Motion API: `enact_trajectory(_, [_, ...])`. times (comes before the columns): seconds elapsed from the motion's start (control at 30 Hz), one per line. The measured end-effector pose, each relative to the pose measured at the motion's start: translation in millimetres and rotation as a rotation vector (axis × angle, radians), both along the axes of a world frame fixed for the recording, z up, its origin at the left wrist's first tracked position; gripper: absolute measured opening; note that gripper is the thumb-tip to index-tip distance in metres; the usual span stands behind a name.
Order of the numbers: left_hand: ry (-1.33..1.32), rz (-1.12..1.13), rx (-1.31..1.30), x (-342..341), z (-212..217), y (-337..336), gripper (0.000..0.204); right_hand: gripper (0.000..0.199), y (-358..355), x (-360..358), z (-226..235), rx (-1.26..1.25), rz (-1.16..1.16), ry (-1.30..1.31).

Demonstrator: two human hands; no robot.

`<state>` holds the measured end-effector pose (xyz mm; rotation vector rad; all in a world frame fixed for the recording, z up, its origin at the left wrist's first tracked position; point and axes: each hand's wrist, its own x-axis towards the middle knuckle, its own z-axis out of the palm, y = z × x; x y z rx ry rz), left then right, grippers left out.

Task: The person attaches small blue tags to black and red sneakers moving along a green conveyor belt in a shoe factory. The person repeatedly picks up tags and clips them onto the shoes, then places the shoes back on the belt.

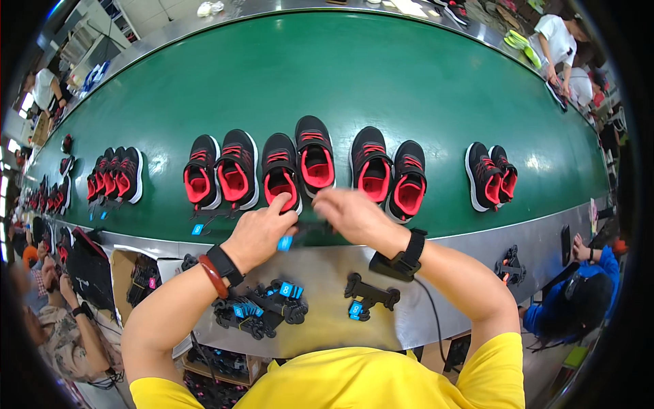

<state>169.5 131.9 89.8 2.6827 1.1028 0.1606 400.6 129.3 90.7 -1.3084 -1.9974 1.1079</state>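
Observation:
In front of me stands a pair of black and red sneakers, the left shoe [278, 151] a little nearer than the right shoe [313, 140]. My left hand [259, 232] is closed at the left shoe's heel, on a dark plastic shoe hanger [315, 232] with a blue tag [285, 243]. The hanger is blurred and partly hidden by the fingers. Close behind the right shoe's heel is my right hand [351, 213], its fingers smeared by motion. More black hangers [272, 307] with blue tags lie piled on the metal edge, and a single hanger [371, 294] lies to their right.
Sneaker pairs stand left [221, 167] and right [388, 174] on the green belt [327, 68], with others farther out. A carton [124, 283] holds hangers at left. A cable [436, 313] hangs from my right wrist device. Co-workers sit at both sides.

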Motion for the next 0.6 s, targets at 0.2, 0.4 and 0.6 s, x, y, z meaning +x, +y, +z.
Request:
enact_trajectory(0.2, [0.078,0.248,-0.141,-7,7,-6,0.056,0.03,38,9,-18,0.431,0.213,-0.577])
enact_trajectory(0.4, [0.021,0.267,-0.14,-11,-1,-3,0.051,0.026,54,8,-10,0.738,0.355,-0.566])
enact_trajectory(0.6, [-0.016,0.268,-0.123,-13,-5,-5,0.048,0.026,48,-1,2,0.808,0.403,-0.611])
